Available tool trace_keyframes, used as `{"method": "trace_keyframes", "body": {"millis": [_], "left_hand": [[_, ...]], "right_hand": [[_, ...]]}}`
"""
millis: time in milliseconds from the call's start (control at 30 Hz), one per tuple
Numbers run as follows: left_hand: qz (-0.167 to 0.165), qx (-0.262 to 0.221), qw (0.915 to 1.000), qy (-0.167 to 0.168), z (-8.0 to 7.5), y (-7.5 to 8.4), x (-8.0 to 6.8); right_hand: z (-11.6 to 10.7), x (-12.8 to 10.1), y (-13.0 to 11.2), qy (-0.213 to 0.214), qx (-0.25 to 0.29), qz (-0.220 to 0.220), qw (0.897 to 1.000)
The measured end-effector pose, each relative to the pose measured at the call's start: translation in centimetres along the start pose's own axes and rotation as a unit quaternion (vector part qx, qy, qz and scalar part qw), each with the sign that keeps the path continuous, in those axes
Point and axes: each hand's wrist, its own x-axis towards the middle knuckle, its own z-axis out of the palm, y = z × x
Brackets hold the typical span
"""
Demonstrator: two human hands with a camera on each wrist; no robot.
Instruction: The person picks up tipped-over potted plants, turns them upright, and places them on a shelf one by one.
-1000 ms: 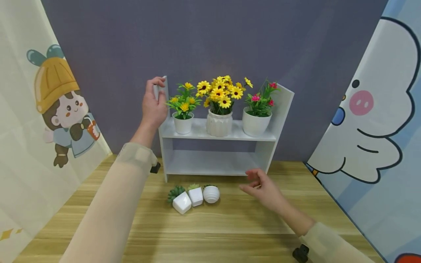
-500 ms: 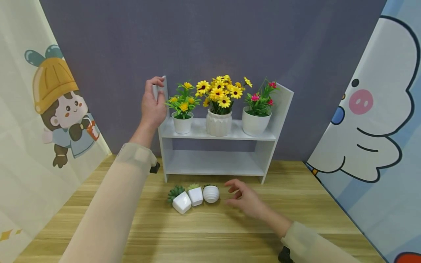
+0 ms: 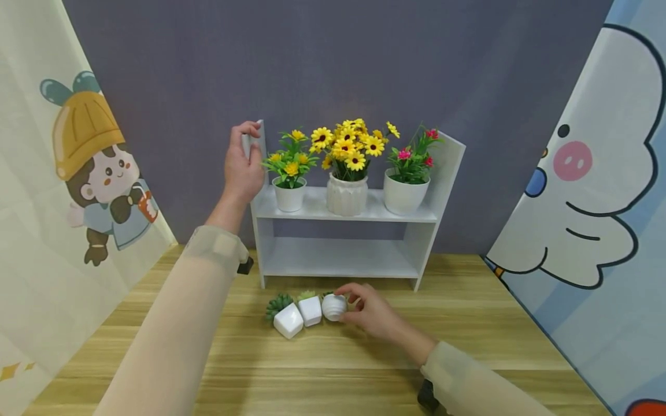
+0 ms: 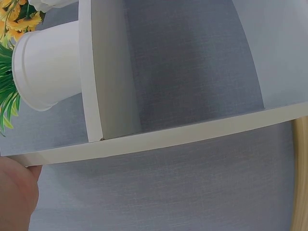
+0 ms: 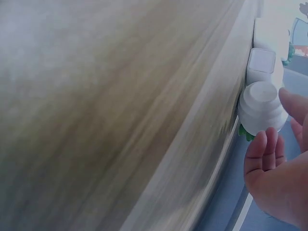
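My left hand (image 3: pixel 243 167) holds the left side panel of a white two-tier shelf (image 3: pixel 343 276), fingers at its outer edge and thumb toward the inside. In the left wrist view only part of that hand (image 4: pixel 17 195) shows at the panel's edge. My right hand (image 3: pixel 372 312) is at a small round ribbed white succulent pot (image 3: pixel 333 307) lying on its side. Its thumb and fingertips stand on either side of the pot; whether they press on it I cannot tell. Left of it lie two angular white succulent pots, the middle one (image 3: pixel 310 312) and the left one (image 3: pixel 288 321).
The upper tier bears a yellow-flowered pot (image 3: pixel 289 196), a vase of yellow daisies (image 3: pixel 347 195) and a pink-flowered pot (image 3: pixel 406 193). The shelf stands on a wooden table (image 3: pixel 291 375) before a grey-blue cloth backdrop (image 3: pixel 333 58). Cartoon-printed cloths hang on both sides.
My right hand has moved left across the table to the round succulent pot, its fingertips now at the pot's right side. The left hand and the shelf have stayed in place.
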Motion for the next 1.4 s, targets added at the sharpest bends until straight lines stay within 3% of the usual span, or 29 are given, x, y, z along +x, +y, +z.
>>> {"method": "trace_keyframes", "body": {"millis": [767,1067,1400], "left_hand": [[0.010,0.007,0.9999,0.006,0.0,-0.1,0.0],[0.003,0.017,0.9998,0.001,-0.1,0.0,-0.2],[0.000,0.018,0.9998,0.000,0.0,0.0,-0.1]], "right_hand": [[0.0,0.3,0.7,0.019,-0.013,0.005,1.000],[0.4,0.7,0.5,0.013,0.018,-0.015,1.000],[1.5,1.2,0.3,0.053,0.030,0.021,0.998]]}}
